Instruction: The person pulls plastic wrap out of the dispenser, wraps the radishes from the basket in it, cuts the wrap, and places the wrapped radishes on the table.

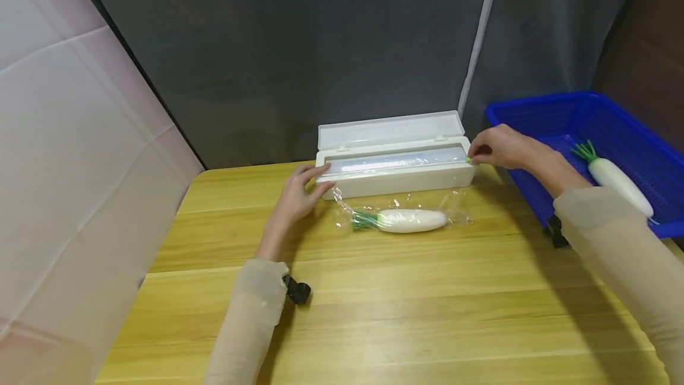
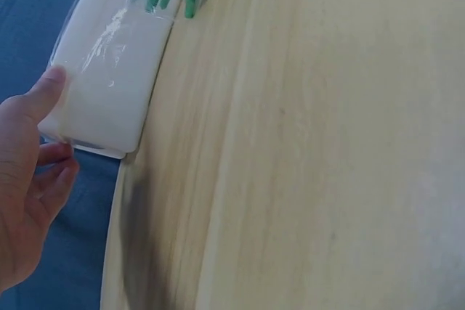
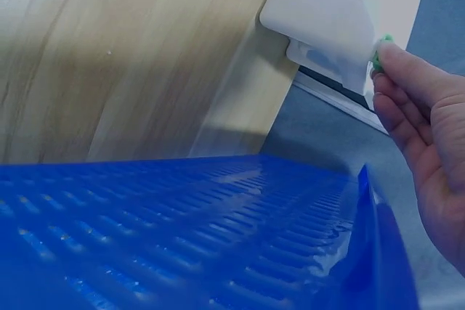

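Apparently a wrap-cutting step: a long white box spans the space between both hands, its lid flipped back, with clear film running from it over a white radish. The radish lies in front of the box, right of the left hand and nearer the body than either hand, leafy end toward the left. Left hand steadies the box's end, thumb and index fairly straight with a gap between them, thumb against the front side; the other fingers bend loosely in the left wrist view. Right hand pinches a small green tab at the opposite end, most likely a slide cutter. No cut is visible, so the next move probably calls for keeping the left hand's end firm and running the tab along toward it, film held flat. Main risk, I'd guess: film bunching or the box skidding. Beyond the right hand's outer side, a blue basket holds a second radish, partly behind the right sleeve. Hard to make out: film edges, transparent and glary; whether film passes under the radish too; whether the left hand grips film or just presses the box. Most of the tab is hidden by the right fingers, and the left wrist view cuts off the radish, leaving only leaves.
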### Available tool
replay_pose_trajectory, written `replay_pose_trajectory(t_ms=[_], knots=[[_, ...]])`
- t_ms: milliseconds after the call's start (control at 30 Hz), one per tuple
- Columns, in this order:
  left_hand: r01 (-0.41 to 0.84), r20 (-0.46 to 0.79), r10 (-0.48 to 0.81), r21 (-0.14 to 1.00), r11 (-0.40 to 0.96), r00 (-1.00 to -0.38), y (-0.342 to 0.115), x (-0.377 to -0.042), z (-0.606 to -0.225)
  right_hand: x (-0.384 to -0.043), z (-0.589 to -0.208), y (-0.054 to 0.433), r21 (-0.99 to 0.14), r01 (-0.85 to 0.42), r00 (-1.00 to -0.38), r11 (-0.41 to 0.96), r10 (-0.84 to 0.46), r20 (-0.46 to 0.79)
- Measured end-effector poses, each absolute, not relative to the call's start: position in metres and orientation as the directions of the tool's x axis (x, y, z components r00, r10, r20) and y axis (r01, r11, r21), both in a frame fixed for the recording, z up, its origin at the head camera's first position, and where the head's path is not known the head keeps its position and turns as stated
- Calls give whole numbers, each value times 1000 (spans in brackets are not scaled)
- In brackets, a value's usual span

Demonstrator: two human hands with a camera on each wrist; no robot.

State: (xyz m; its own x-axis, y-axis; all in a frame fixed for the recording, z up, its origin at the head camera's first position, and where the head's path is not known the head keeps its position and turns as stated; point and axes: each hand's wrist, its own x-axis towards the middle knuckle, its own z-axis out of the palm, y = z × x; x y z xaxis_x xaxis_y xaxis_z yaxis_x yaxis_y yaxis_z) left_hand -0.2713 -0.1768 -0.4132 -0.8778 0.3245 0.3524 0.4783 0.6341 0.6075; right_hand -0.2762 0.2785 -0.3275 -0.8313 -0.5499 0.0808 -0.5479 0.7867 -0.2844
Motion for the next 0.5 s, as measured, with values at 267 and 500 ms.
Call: replay_pose_trajectory(t_ms=[267, 500], knots=[[430, 277, 329, 609, 667, -903, -173, -269, -408, -275, -329, 278, -280, -523, -850, 805, -517, 100], [409, 243, 331, 612, 677, -912, -169, -266, -405, -269, -331, 273, -278, -513, -858, 812, -492, 144]])
